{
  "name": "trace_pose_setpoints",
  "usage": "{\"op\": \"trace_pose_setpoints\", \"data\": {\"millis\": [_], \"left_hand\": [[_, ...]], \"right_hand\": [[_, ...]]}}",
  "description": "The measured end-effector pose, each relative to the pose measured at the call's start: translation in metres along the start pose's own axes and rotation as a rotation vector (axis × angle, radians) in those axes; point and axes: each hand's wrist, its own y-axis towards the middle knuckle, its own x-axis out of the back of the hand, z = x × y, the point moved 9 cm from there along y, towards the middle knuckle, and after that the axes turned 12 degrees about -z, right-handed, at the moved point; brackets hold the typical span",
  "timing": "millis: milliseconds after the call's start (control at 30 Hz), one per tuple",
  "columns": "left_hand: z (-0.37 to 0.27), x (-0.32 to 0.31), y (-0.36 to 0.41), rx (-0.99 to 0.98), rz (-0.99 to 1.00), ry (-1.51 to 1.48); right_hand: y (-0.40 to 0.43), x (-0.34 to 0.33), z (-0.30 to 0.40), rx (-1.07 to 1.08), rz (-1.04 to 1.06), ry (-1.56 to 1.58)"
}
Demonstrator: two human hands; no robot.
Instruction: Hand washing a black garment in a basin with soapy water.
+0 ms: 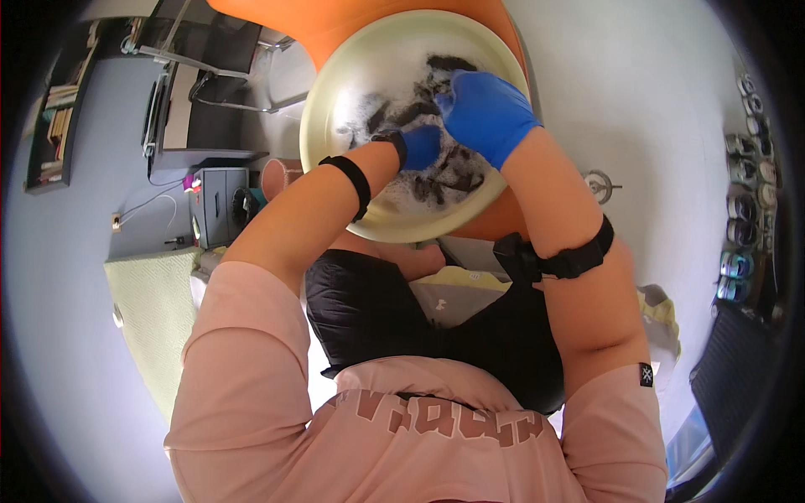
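A round pale yellow-green basin [317, 151] holds sudsy water with dark cloth [418, 113] partly under the foam. My left hand [421, 148], in a blue glove, is low in the basin among the suds; its fingers are hidden by foam and cloth. To its right and farther up, my right hand [484, 110], also blue-gloved, is bent over the dark cloth near the basin's right side. Its fingertips are hidden under the hand, so its hold on the cloth cannot be made out.
The basin rests on an orange surface [277, 9]. A grey drawer cabinet [214, 201] and a metal-framed chair [220, 72] stand to the left. Shoes [742, 207] line a rack at the far right. My legs are just below the basin.
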Motion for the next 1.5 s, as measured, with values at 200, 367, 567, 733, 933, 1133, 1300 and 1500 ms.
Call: {"op": "trace_pose_setpoints", "data": {"millis": [200, 367, 567, 733, 933, 1133, 1300, 1500], "left_hand": [[-0.064, 0.112, 0.002, 0.150, 0.109, -0.497], [-0.075, 0.216, -0.016, 0.370, 0.013, -0.423], [-0.098, 0.106, 0.034, 0.131, -0.009, -0.231], [-0.065, 0.024, 0.032, 0.264, -0.044, -0.180], [-0.091, 0.078, 0.022, 0.061, 0.159, -0.289], [-0.096, 0.252, -0.033, 0.586, 0.042, -0.389], [-0.076, 0.323, -0.069, 0.481, -0.001, -0.316], [-0.071, 0.441, -0.096, 0.478, -0.202, -0.124]], "right_hand": [[0.000, 0.014, -0.014, 0.003, -0.082, -0.038], [0.005, 0.018, 0.000, 0.018, -0.077, -0.024], [0.000, 0.012, -0.012, -0.030, -0.066, -0.037], [-0.005, 0.014, 0.009, 0.030, -0.070, -0.007], [-0.007, 0.009, -0.016, -0.058, 0.045, -0.098], [0.001, 0.011, -0.009, 0.035, -0.011, -0.065], [0.003, -0.018, 0.000, 0.113, 0.138, -0.011], [-0.004, -0.030, 0.013, 0.308, 0.158, 0.067]]}}
